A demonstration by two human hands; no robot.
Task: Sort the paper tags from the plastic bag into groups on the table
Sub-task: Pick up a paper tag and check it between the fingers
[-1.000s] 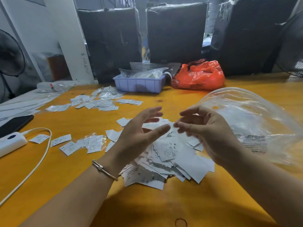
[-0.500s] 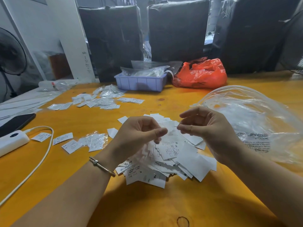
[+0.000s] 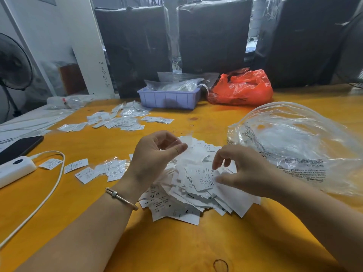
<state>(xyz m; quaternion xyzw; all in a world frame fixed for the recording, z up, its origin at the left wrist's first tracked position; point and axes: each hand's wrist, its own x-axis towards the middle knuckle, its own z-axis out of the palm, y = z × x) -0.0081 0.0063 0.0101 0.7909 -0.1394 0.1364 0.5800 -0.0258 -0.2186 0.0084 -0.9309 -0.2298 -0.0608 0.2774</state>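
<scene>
A heap of white paper tags [image 3: 192, 195] lies on the orange table [image 3: 176, 242] in front of me. My left hand [image 3: 155, 156] hovers over the heap's left side, its fingers curled, with the thumb pinching what looks like a thin clear-sleeved tag [image 3: 176, 143]. At the right side my right hand [image 3: 243, 169] reaches down with loosely bent fingers, and its thumb rests on a tag marked XL [image 3: 204, 178]. The big clear plastic bag [image 3: 294, 146] lies crumpled to the right. Sorted tags [image 3: 86, 174] lie at the left, with more groups [image 3: 121, 122] farther back.
A white power bank [image 3: 13, 171] with its cable [image 3: 49, 193] and a black phone [image 3: 19, 146] lie at the left edge. At the back are a lilac tray [image 3: 169, 99] of clear bags, an orange bag [image 3: 241, 89] and black wrapped bundles [image 3: 214, 36].
My left hand went from open to curled and has lifted a thin clear piece. My right hand dropped from mid-air onto the heap.
</scene>
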